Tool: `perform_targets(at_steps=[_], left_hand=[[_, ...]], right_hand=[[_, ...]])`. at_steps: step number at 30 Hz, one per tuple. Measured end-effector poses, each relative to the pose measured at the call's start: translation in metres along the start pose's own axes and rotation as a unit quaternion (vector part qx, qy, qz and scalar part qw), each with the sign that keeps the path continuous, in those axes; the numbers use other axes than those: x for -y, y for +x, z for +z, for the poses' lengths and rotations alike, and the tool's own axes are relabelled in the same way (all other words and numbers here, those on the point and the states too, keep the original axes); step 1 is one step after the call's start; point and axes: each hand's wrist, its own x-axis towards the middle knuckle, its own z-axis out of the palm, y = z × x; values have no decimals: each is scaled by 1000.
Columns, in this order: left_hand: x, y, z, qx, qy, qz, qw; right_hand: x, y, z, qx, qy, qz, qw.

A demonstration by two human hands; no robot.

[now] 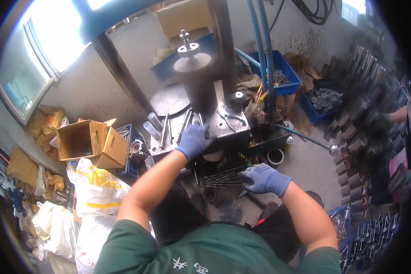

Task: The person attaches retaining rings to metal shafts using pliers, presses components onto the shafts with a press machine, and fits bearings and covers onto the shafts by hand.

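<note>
My left hand [194,140], in a blue-grey glove, is over the front edge of a metal work plate [219,130], below a dark cylindrical press ram [195,82]. Its fingers are next to a short metal rod and are blurred, so their grip cannot be made out. Several slim metal rods [165,131] and two pale cylinders [151,129] lie or stand to its left. Pliers [232,119] rest on the plate's right side. My right hand [267,179], gloved too, is lower right with curled fingers; what they hold is hidden. Near it is a pile of dark rods [221,177].
Open cardboard boxes [81,140] and white sacks [98,187] stand at left. Blue bins [285,86] of metal parts are at back right. Stacked metal cylinders [351,182] line the right side, where another person's arm [397,114] reaches in. A blue bar [306,137] juts out right.
</note>
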Motion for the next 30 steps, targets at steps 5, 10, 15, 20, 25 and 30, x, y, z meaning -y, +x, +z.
perform_targets(at_steps=[5, 10, 15, 20, 25, 30], left_hand=[[-19, -12, 4, 75, -85, -69, 991], [-9, -5, -6, 43, -623, -416, 661], [6, 11, -44, -38, -865, -229, 445], [11, 106, -146, -184, -821, -82, 534], [81, 202, -180, -351, -570, -9, 743], [72, 243, -200, -292, -720, -71, 626]], right_hand=[[6, -20, -33, -60, -34, 20, 997], [56, -77, -118, -312, -128, -37, 941], [47, -125, -181, -283, -302, 133, 901], [2, -128, -168, -82, -270, 258, 924], [0, -103, -179, -319, -308, 165, 881], [-23, -65, -231, -456, -317, 136, 820]])
